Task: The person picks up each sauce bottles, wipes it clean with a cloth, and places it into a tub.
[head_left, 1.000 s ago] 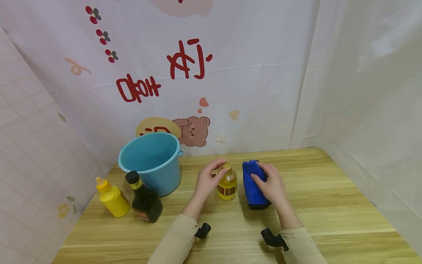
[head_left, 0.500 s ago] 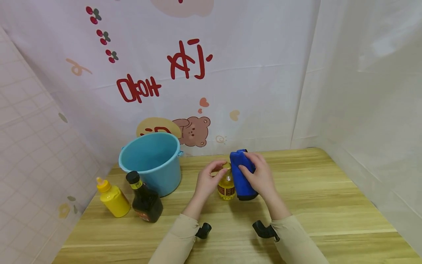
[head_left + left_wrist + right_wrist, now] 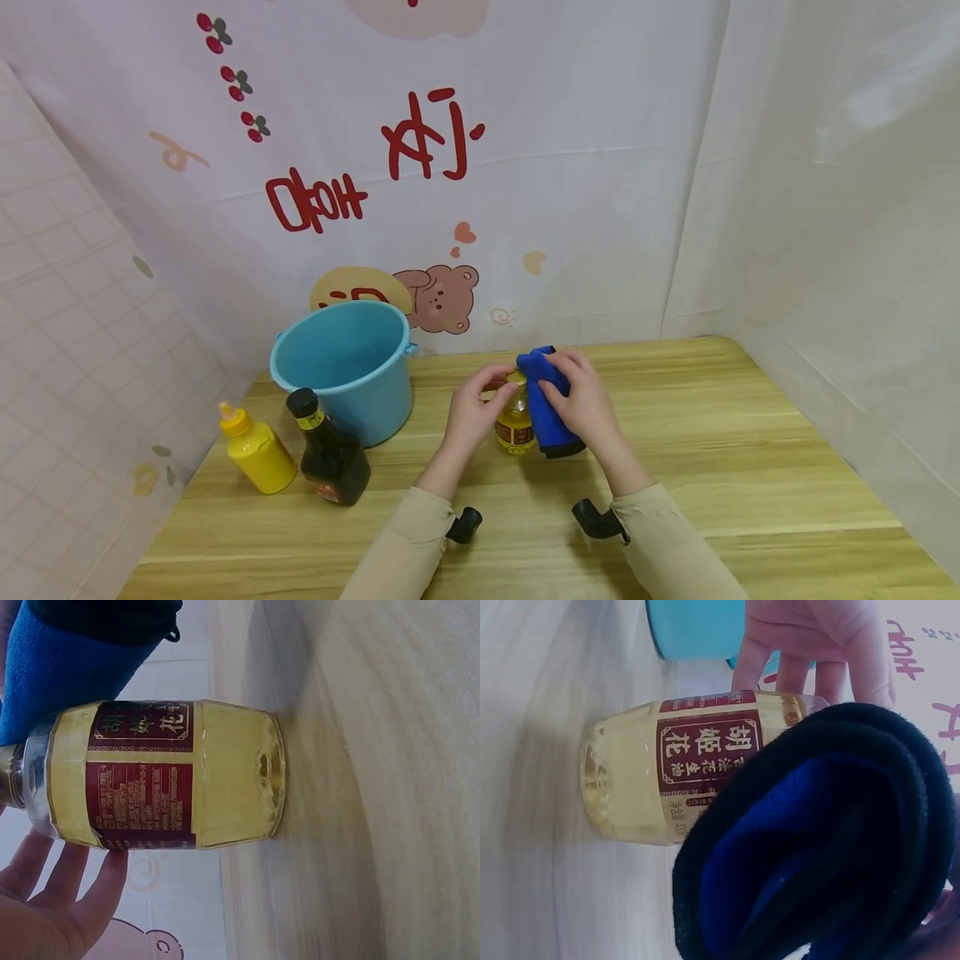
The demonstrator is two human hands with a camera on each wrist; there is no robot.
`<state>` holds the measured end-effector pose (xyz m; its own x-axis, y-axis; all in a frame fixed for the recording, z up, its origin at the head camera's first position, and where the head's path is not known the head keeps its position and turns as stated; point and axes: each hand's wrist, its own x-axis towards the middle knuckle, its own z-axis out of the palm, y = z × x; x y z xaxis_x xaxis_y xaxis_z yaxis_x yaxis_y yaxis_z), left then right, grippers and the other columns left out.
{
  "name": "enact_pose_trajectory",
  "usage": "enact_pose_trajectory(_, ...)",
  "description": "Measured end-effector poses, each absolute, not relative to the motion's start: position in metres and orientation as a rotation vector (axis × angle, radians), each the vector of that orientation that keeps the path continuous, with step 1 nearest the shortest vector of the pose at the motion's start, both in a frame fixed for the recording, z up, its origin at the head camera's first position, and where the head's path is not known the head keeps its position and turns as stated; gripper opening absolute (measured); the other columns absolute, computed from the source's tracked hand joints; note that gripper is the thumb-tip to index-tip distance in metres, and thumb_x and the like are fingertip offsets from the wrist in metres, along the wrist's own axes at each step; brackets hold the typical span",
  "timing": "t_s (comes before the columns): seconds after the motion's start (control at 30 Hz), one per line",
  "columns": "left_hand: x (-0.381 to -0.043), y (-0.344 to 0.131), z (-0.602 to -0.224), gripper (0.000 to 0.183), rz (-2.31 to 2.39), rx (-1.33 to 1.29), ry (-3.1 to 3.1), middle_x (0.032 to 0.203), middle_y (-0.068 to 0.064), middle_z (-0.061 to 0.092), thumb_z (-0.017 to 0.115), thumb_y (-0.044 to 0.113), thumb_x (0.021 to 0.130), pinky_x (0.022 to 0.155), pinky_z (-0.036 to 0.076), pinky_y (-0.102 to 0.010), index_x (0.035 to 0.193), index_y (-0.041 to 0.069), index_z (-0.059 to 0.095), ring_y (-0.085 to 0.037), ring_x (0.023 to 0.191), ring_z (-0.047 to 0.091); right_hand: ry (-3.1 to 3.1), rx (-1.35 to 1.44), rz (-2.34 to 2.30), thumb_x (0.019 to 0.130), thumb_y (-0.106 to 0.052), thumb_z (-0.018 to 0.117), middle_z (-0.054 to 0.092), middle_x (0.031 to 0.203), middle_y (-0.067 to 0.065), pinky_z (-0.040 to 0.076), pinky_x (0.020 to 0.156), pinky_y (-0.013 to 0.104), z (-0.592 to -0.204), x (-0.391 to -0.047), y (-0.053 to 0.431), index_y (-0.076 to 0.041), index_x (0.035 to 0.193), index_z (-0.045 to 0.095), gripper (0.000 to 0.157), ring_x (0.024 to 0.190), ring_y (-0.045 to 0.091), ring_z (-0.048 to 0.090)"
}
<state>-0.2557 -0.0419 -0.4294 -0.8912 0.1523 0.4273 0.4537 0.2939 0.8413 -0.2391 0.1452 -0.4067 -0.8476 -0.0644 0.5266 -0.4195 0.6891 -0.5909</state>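
Note:
A small bottle of yellow oil (image 3: 514,429) with a dark red label and gold cap stands upright on the wooden table. My left hand (image 3: 474,406) holds it near the cap, thumb and index finger at the top; in the left wrist view the other fingers (image 3: 105,889) lie along its side. Folded blue cloth with black edging (image 3: 550,410) is gripped by my right hand (image 3: 587,397), its side against the bottle's right shoulder. In the right wrist view the cloth (image 3: 900,795) covers part of the bottle (image 3: 630,769).
To the left stands a light blue bucket (image 3: 390,400). Before it are a dark sauce bottle (image 3: 335,467) with a black cap and a yellow squeeze bottle (image 3: 262,458). A printed white curtain (image 3: 585,208) hangs behind the table (image 3: 750,467).
My right hand has brought the blue cloth leftward from beside the oil bottle onto it, then shifted it slightly further. My left hand has stayed at the bottle's top.

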Motion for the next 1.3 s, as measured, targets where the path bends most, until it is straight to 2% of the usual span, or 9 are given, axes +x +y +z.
enact_pose_trajectory(0.37, -0.255, -0.041, -0.429, 0.024, -1.611, -0.586, -2.273, 0.112, -0.002, 0.07, 0.069, 0.025, 0.095, 0.073, 0.058, -0.034, 0.117, 0.017, 0.072, -0.021, 0.101, 0.066, -2.463, 0.389, 0.874, 0.084, -0.004, 0.078, 0.059, 0.119, 0.023, 0.051, 0.09, 0.056, -0.417, -0.239, 0.149, 0.001, 0.117, 0.069, 0.035, 0.106, 0.043, 0.061)
enact_pose_trajectory(0.8, -0.257, -0.04, -0.43, 0.025, -1.614, -0.546, -2.308, 0.111, 0.001, 0.07, 0.069, 0.028, 0.095, 0.074, 0.057, -0.032, 0.117, 0.018, 0.072, -0.017, 0.101, 0.065, -2.544, 0.25, 1.147, 0.09, -0.011, 0.073, 0.057, 0.124, 0.025, 0.044, 0.098, 0.059, -0.43, -0.245, 0.157, 0.003, 0.123, 0.064, 0.037, 0.115, 0.044, 0.056)
enact_pose_trajectory(1.07, -0.256, -0.041, -0.431, 0.026, -1.616, -0.548, -2.313, 0.112, 0.001, 0.069, 0.069, 0.027, 0.095, 0.074, 0.057, -0.031, 0.119, 0.016, 0.071, -0.017, 0.102, 0.065, -2.608, 0.267, 1.112, 0.089, -0.009, 0.072, 0.06, 0.12, 0.027, 0.044, 0.097, 0.059, -0.438, -0.248, 0.159, 0.005, 0.122, 0.065, 0.036, 0.113, 0.045, 0.055)
enact_pose_trajectory(1.3, -0.256, -0.041, -0.431, 0.029, -1.622, -0.547, -2.312, 0.112, 0.0, 0.069, 0.068, 0.029, 0.095, 0.075, 0.058, -0.034, 0.119, 0.014, 0.071, -0.019, 0.102, 0.065, -2.73, 0.239, 1.081, 0.091, -0.009, 0.07, 0.058, 0.125, 0.028, 0.043, 0.1, 0.058, -0.45, -0.252, 0.161, 0.005, 0.125, 0.063, 0.038, 0.117, 0.045, 0.054)
